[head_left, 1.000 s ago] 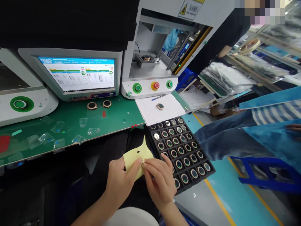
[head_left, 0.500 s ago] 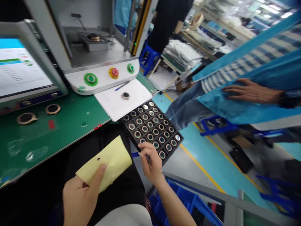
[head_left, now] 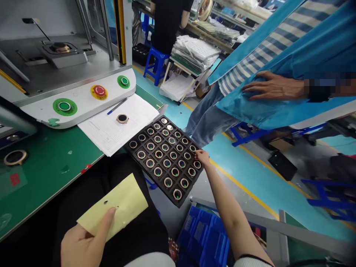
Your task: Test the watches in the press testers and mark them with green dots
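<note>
My left hand point(head_left: 83, 237) is closed on a yellow sheet of paper point(head_left: 125, 204) with small dark marks or holes, the thumb lying on top. A black compartment tray point(head_left: 164, 191) holds several round watch-like parts point(head_left: 167, 163) with gold-coloured rims. Over the tray's right corner is my right hand point(head_left: 203, 157), its fingertips pinched together beside a part. Whatever they grip is too small to make out. Near the tray's far corner, a silver disc point(head_left: 164, 121) and another silver disc point(head_left: 169, 127) sit in cells.
One ring-shaped part point(head_left: 122, 118) and a blue pen point(head_left: 117, 106) lie on white papers point(head_left: 102, 137). Behind them stands a machine panel with a red button point(head_left: 99, 91). Another person's hand point(head_left: 275, 87) rests at the right. Blue crates point(head_left: 200, 233) are below.
My right hand has moved from the tray's near edge to its right corner, now covering the area around the silver disc there. The view has shifted; my left hand still holds the yellow paper.
</note>
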